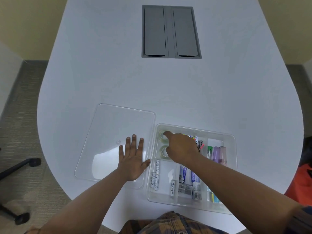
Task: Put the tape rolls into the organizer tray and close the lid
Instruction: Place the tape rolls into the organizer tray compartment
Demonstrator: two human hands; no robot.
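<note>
The clear organizer tray (231,137) sits on the white table at front right, its top uncovered. Two clear tape rolls lie in its far left compartment: one (161,136) at the back, one (163,152) just in front of it. My right hand (181,148) reaches into that compartment, its index finger touching the back roll; the other fingers are curled, and nothing is visibly gripped. The clear lid (116,125) lies flat on the table left of the tray. My left hand (132,159) rests palm down on the lid, fingers spread.
Other tray compartments hold batteries (156,176), small packets (185,184), clips and coloured tubes (217,153). A grey cable hatch (170,31) is set into the table farther back. A chair base (20,166) stands on the carpet at left.
</note>
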